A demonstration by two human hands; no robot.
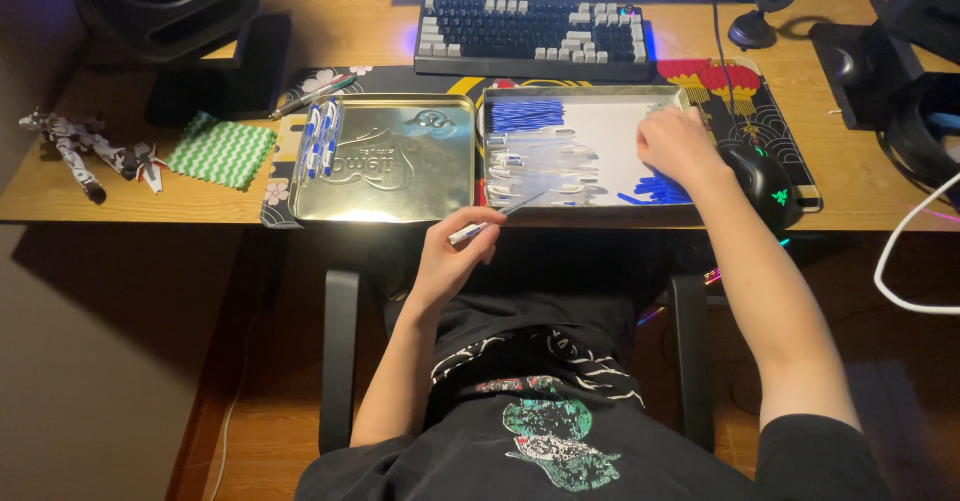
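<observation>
Wooden surface (120, 186) carries everything, person seated at it. Keyboard (530, 36) sits well beyond both hands. Two shallow metal trays lie side by side just ahead of the hands: gold lid (400, 196) ahead-left of the left hand, open tin (590, 213) under the right hand. Probably split this way to keep finished pens apart from loose parts.

Left hand (450, 256) is closed in a pinch around one pen barrel (495, 219), tip angled up toward the tin's near edge, held off the surface in front of the torso, likely for fitting a part.

Right hand (678, 146) is curled, knuckles up, inside the tin's right side, fingers down among blue caps (655, 191); can't tell whether it grips one.

Counts: two trays; blue caps in two heaps, one (527, 116) at the tin's far left corner, one by the right hand, too many to count; clear barrels (535, 156) in a row between them, not countable; assembled pens (322, 139) on the lid's left edge, about four or five. One black mouse (765, 183) just right of the right hand. One green zigzag cloth (222, 151) and one toy figure (85, 146) far left.
</observation>
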